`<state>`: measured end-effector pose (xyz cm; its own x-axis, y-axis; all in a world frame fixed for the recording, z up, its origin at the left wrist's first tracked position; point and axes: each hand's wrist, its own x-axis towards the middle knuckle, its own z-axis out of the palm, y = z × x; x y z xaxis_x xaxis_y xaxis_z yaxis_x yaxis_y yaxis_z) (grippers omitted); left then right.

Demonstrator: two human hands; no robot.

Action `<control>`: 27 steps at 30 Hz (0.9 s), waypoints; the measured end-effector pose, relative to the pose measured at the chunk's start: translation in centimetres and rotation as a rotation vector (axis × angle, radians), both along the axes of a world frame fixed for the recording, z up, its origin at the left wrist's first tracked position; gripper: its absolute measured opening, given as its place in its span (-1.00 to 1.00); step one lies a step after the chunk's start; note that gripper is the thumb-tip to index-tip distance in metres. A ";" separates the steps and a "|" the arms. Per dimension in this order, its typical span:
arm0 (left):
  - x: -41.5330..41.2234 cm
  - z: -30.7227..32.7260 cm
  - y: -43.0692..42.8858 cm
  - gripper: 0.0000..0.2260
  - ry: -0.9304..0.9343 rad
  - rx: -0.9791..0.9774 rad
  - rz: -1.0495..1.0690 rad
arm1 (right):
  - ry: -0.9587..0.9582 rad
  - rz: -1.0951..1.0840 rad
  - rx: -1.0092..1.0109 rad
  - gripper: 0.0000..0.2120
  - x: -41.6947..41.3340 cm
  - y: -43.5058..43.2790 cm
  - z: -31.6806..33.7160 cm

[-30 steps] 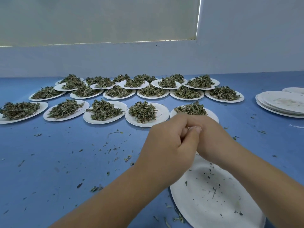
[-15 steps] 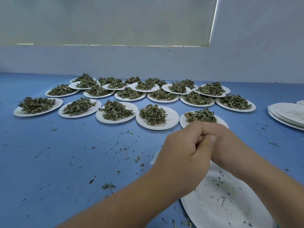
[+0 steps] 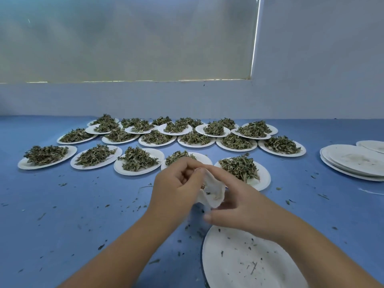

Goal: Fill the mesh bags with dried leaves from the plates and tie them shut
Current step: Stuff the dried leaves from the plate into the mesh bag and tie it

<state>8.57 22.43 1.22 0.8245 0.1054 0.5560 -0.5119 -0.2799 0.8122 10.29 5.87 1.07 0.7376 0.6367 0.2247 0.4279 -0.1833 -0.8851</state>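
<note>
Near plate [image 3: 239, 267]: lower right, crumbs only.
Hands: left hand [image 3: 176, 188] and right hand [image 3: 239, 202], clasped before, now parted, both pinching the mesh bag [image 3: 215, 192].
Bag: centre frame, newly visible, leaves inside; tying probably follows.
Leaf plates [image 3: 157, 154]: rows beyond, untouched.

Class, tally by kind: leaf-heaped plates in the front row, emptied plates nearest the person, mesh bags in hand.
Leaf-heaped plates, front row: 5
Emptied plate nearest the person: 1
Mesh bag: 1
Total: 7
</note>
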 end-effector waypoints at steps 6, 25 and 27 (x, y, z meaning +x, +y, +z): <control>-2.5 0.3 0.3 -0.85 -0.106 -0.018 0.035 | -0.596 -0.265 -0.244 -0.67 -0.6 1.3 -1.0; -13.5 -1.0 23.0 -0.81 0.056 0.097 0.419 | -0.336 -0.063 -0.088 -0.73 -5.9 24.9 3.2; -15.0 -1.1 26.5 -0.73 0.104 0.082 0.492 | -0.176 -0.009 -0.012 -0.74 -6.5 29.4 2.9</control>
